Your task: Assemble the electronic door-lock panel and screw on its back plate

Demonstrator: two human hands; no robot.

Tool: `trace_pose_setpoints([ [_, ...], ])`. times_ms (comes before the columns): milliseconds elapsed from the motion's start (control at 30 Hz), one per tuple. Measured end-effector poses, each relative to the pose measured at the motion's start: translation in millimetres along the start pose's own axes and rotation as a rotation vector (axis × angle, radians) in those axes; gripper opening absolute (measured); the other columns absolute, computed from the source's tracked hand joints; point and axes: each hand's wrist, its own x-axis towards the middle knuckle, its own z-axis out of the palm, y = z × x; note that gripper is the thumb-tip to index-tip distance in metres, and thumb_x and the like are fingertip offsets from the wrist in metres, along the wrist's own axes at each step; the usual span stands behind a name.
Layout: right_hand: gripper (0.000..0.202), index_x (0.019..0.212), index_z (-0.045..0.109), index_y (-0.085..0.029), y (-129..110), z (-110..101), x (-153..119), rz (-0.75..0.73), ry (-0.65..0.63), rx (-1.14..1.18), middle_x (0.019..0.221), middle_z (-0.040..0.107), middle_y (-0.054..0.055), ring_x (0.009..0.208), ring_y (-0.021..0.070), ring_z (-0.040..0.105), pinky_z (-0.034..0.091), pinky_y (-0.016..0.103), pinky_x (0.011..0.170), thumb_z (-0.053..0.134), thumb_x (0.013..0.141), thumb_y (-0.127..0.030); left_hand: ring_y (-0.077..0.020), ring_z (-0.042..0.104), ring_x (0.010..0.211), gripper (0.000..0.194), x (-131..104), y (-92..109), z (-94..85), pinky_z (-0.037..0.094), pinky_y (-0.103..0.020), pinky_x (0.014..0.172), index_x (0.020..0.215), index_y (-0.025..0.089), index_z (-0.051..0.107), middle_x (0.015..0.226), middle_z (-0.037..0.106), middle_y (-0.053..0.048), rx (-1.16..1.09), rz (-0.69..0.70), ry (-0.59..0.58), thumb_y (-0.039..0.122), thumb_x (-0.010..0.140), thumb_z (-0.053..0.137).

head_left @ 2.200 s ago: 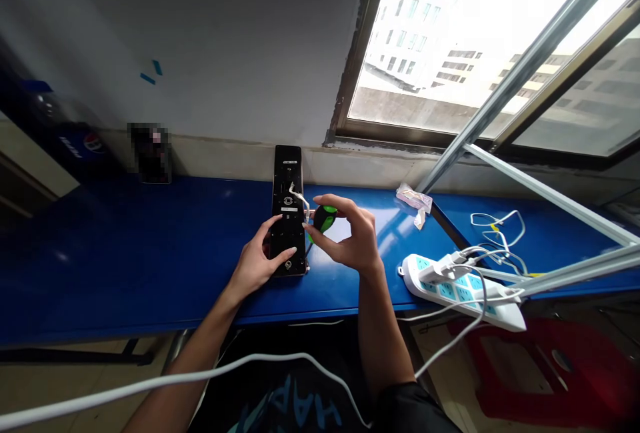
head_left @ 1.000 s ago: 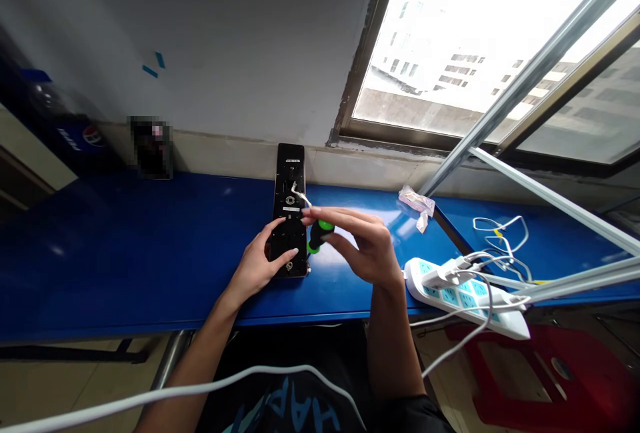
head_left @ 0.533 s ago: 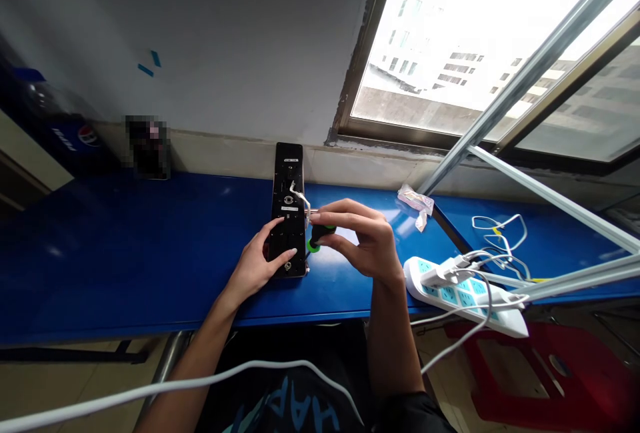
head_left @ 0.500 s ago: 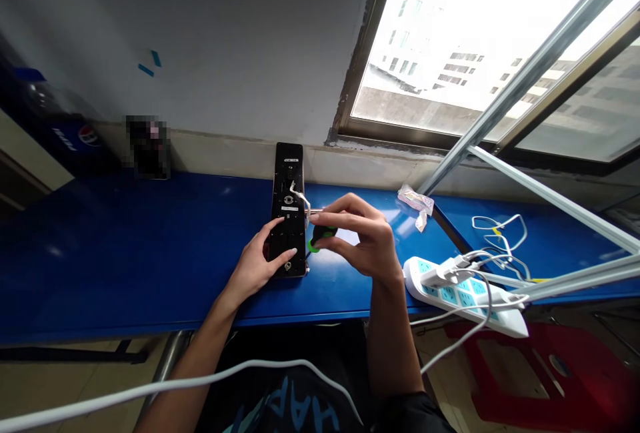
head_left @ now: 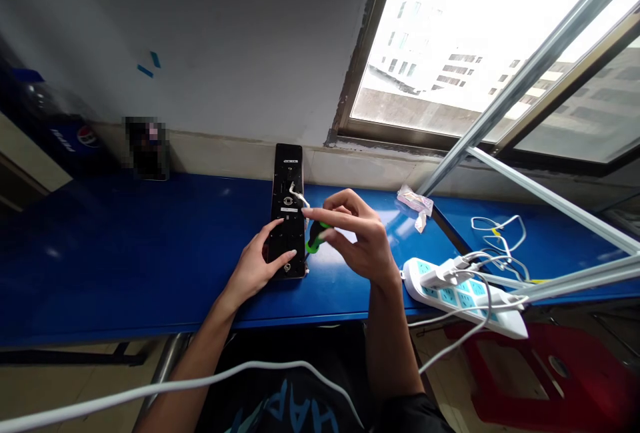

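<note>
A long, narrow black device panel (head_left: 281, 239) stands out from the wall over the blue table, its face carrying small screws, labels and a short white cable (head_left: 299, 195). My left hand (head_left: 253, 263) holds it at the lower left, with thumb and index finger spread over the face; the other fingers are partly hidden. In my right hand (head_left: 361, 236) is a screwdriver (head_left: 315, 236) with a black and green handle, gripped between the fingers. Its shaft points down toward the panel's lower right edge, where I cannot make out the tip's contact.
A white power strip (head_left: 465, 293) with plugs and cables lies on the right of the blue table (head_left: 150, 253). Crumpled wrapping (head_left: 415, 199) lies near the metal frame (head_left: 480, 119). A cola bottle (head_left: 65, 126) stands far left; a red stool (head_left: 550, 379) is below right.
My right hand has shifted slightly left, and the screwdriver handle has turned a little more upright in its fingers. My left hand and the panel stay nearly in place.
</note>
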Motion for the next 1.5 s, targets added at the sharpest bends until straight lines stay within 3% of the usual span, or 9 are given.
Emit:
trace_pose_setpoints([
  [133, 0.049, 0.151, 0.062, -0.033, -0.5, 0.5, -1.3, 0.005, -0.09, 0.096, 0.139, 0.072, 0.009, 0.131, 0.0237, 0.069, 0.057, 0.045, 0.112, 0.056, 0.107, -0.012, -0.0317, 0.066, 0.133, 0.074, -0.6, 0.1, 0.4, 0.054, -0.049, 0.114, 0.152, 0.031, 0.052, 0.15, 0.064, -0.007, 0.001, -0.01, -0.001, 0.051, 0.087, 0.08],
  [333, 0.042, 0.125, 0.08, -0.034, 7.4, 1.4, -3.5, -0.079, 0.074, 0.007, 0.1, 0.071, 0.003, 0.083, 0.0161, 0.071, 0.062, 0.03, 0.069, 0.09, 0.084, -0.031, -0.0314, 0.064, 0.136, 0.076, -0.8, -0.8, 0.2, 0.053, -0.049, 0.116, 0.154, 0.03, 0.051, 0.152, 0.063, -0.008, -0.008, 0.0, -0.003, 0.049, 0.087, 0.081],
  [467, 0.041, 0.146, 0.066, -0.032, 4.5, -1.6, -2.1, 0.02, -0.076, 0.07, 0.13, 0.073, 0.009, 0.119, 0.023, 0.072, 0.063, 0.042, 0.1, 0.06, 0.107, -0.024, -0.0311, 0.068, 0.131, 0.074, -0.2, -1.1, 0.0, 0.056, -0.049, 0.113, 0.153, 0.031, 0.051, 0.149, 0.065, -0.008, -0.004, -0.015, -0.001, 0.051, 0.087, 0.08],
  [533, 0.046, 0.149, 0.063, -0.032, 2.5, -1.5, -0.8, 0.002, -0.124, 0.112, 0.135, 0.075, 0.008, 0.127, 0.0236, 0.071, 0.06, 0.044, 0.108, 0.06, 0.106, -0.016, -0.0315, 0.066, 0.133, 0.074, 0.1, -3.0, -0.1, 0.053, -0.05, 0.115, 0.153, 0.031, 0.052, 0.15, 0.064, -0.008, 0.007, 0.006, -0.002, 0.051, 0.088, 0.08],
  [733, 0.04, 0.122, 0.081, -0.029, 0.1, 7.8, 0.7, -0.068, -0.014, 0.0, 0.092, 0.064, 0.001, 0.081, 0.0151, 0.066, 0.063, 0.03, 0.072, 0.09, 0.083, -0.028, -0.0349, 0.066, 0.133, 0.077, 0.1, -8.0, -0.1, 0.054, -0.053, 0.113, 0.154, 0.028, 0.051, 0.148, 0.066, -0.011, 0.007, 0.031, -0.007, 0.05, 0.086, 0.08],
  [933, 0.049, 0.152, 0.06, -0.029, -3.2, 5.3, 1.1, 0.054, -0.157, 0.126, 0.135, 0.073, 0.008, 0.124, 0.0202, 0.07, 0.061, 0.038, 0.104, 0.06, 0.105, -0.013, -0.0328, 0.062, 0.139, 0.075, -0.4, -2.9, -0.1, 0.053, -0.049, 0.115, 0.153, 0.031, 0.051, 0.153, 0.062, -0.007, 0.033, 0.008, 0.005, 0.052, 0.087, 0.079],
  [1233, 0.029, 0.128, 0.077, -0.027, -10.6, 17.1, 3.8, -0.016, -0.201, 0.067, 0.11, 0.074, 0.005, 0.096, 0.0154, 0.072, 0.062, 0.029, 0.088, 0.074, 0.099, -0.024, -0.0362, 0.062, 0.138, 0.074, 1.3, -11.3, -0.3, 0.052, -0.053, 0.115, 0.156, 0.026, 0.05, 0.148, 0.065, -0.012, 0.032, 0.048, -0.014, 0.044, 0.089, 0.076],
  [1367, 0.046, 0.143, 0.064, -0.029, -0.3, 16.5, -2.4, 0.084, -0.199, 0.042, 0.127, 0.077, 0.005, 0.108, 0.0181, 0.076, 0.064, 0.032, 0.093, 0.072, 0.098, -0.02, -0.0355, 0.063, 0.135, 0.08, 1.8, -6.9, -4.4, 0.054, -0.051, 0.113, 0.158, 0.032, 0.047, 0.147, 0.061, -0.011, 0.146, 0.029, 0.004, 0.05, 0.087, 0.079],
  [1500, 0.057, 0.148, 0.056, -0.03, 12.9, 0.5, -7.9, 0.132, -0.011, 0.061, 0.117, 0.079, 0.004, 0.1, 0.0182, 0.079, 0.067, 0.034, 0.09, 0.074, 0.095, -0.019, -0.0342, 0.063, 0.133, 0.078, 3.1, 10.4, -10.0, 0.057, -0.048, 0.11, 0.149, 0.034, 0.059, 0.152, 0.051, -0.009, 0.274, 0.134, 0.153, 0.058, 0.08, 0.085],
])
